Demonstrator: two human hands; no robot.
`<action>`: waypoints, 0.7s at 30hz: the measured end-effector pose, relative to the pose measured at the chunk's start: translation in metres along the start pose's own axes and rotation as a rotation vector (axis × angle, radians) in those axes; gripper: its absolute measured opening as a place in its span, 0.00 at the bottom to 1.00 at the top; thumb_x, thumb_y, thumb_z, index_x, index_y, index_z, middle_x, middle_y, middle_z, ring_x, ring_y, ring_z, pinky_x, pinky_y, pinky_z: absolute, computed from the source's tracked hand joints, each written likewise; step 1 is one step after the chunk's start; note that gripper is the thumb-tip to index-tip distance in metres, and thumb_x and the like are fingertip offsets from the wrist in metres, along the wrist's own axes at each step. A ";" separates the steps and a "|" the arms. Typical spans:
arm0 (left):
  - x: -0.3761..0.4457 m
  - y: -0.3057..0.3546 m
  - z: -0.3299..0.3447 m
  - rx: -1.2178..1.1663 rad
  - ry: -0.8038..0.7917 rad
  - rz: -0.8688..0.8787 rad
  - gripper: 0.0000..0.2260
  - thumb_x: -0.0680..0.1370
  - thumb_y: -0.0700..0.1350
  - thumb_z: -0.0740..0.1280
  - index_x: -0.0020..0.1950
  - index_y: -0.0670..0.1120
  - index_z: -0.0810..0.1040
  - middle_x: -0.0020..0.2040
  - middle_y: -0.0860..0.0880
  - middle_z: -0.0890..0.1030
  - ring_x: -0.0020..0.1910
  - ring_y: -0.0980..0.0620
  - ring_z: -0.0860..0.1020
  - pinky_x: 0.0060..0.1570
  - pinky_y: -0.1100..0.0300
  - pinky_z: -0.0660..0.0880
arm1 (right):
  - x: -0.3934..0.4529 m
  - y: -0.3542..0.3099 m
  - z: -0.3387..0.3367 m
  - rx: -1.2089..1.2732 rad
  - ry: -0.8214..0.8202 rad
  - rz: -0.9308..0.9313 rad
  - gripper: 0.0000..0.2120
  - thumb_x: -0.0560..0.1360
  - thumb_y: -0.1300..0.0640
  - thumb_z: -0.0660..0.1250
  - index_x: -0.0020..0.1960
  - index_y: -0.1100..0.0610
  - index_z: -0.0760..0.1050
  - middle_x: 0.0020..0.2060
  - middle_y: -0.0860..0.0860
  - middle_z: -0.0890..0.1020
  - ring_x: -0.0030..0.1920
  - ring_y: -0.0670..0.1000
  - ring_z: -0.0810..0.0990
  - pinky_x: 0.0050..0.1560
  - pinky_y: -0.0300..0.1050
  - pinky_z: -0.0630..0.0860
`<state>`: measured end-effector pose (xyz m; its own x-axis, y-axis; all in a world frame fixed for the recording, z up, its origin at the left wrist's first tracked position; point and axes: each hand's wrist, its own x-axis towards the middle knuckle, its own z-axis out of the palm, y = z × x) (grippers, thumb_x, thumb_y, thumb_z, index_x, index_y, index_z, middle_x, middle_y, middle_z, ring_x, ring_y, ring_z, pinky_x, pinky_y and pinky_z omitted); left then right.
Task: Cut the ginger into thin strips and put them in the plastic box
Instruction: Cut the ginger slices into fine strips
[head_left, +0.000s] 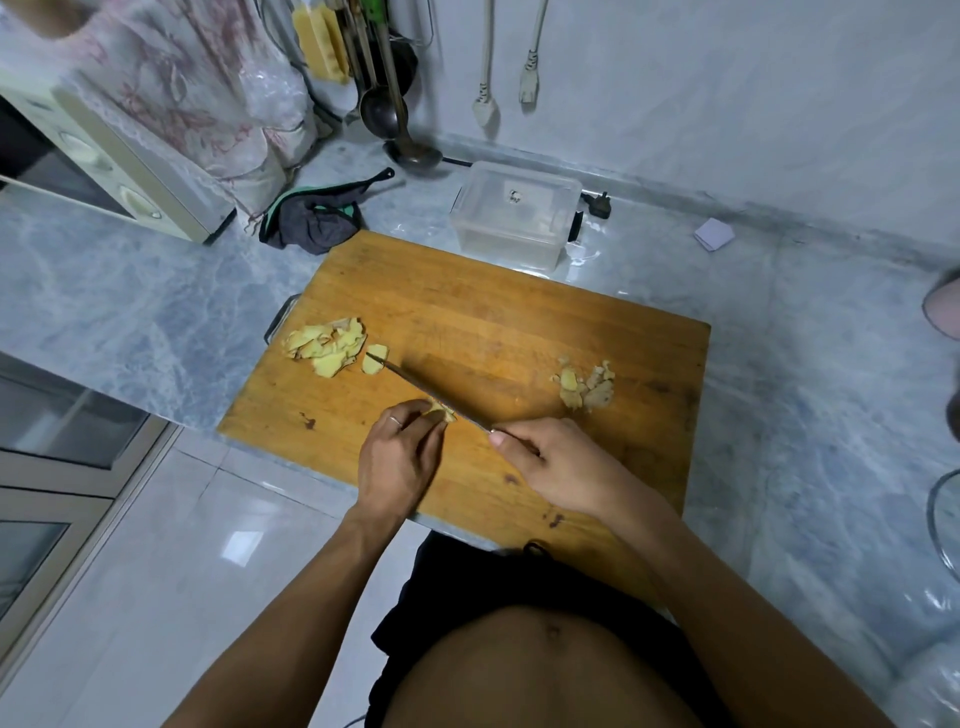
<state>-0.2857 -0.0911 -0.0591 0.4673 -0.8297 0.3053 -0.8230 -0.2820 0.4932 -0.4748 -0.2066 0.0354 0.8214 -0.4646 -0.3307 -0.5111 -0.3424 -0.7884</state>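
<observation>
Left hand (402, 457) pinches the small yellow ginger piece (441, 414) on the wooden cutting board (519, 332), right hand (550, 457) gripping the thin steel knife (415, 382). Fingertips sit right beside the blade, so one slip nicks them.

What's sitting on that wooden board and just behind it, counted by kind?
Ginger heaps: 3 (slices, scraps, piece under the left hand)
Knives: 1
Plastic boxes: 1
Total: 5

A microwave (104, 156) stands far left; a dark cloth (317, 218) and ladle (410, 150) lie behind
</observation>
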 end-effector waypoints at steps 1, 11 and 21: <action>0.002 0.001 0.000 -0.003 0.000 -0.027 0.06 0.77 0.42 0.72 0.53 0.44 0.85 0.52 0.47 0.82 0.51 0.48 0.78 0.45 0.59 0.74 | 0.001 0.000 0.000 0.007 0.000 0.011 0.21 0.85 0.45 0.56 0.34 0.50 0.66 0.24 0.45 0.69 0.25 0.44 0.67 0.31 0.40 0.61; 0.009 0.007 0.003 -0.097 0.003 -0.251 0.06 0.76 0.42 0.71 0.50 0.42 0.85 0.51 0.47 0.83 0.52 0.47 0.77 0.52 0.59 0.72 | 0.009 0.007 -0.008 0.047 0.009 0.045 0.24 0.84 0.43 0.56 0.35 0.57 0.67 0.29 0.55 0.72 0.27 0.49 0.70 0.35 0.46 0.66; 0.018 0.023 0.003 -0.138 0.050 -0.459 0.05 0.77 0.44 0.70 0.49 0.44 0.84 0.50 0.47 0.83 0.53 0.45 0.75 0.53 0.58 0.67 | 0.003 -0.007 -0.019 0.095 -0.031 0.099 0.23 0.85 0.46 0.56 0.35 0.56 0.66 0.30 0.57 0.74 0.22 0.46 0.69 0.25 0.37 0.67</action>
<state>-0.2967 -0.1141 -0.0447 0.7901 -0.6092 0.0675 -0.4788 -0.5446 0.6886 -0.4733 -0.2214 0.0494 0.7764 -0.4666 -0.4237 -0.5649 -0.2169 -0.7962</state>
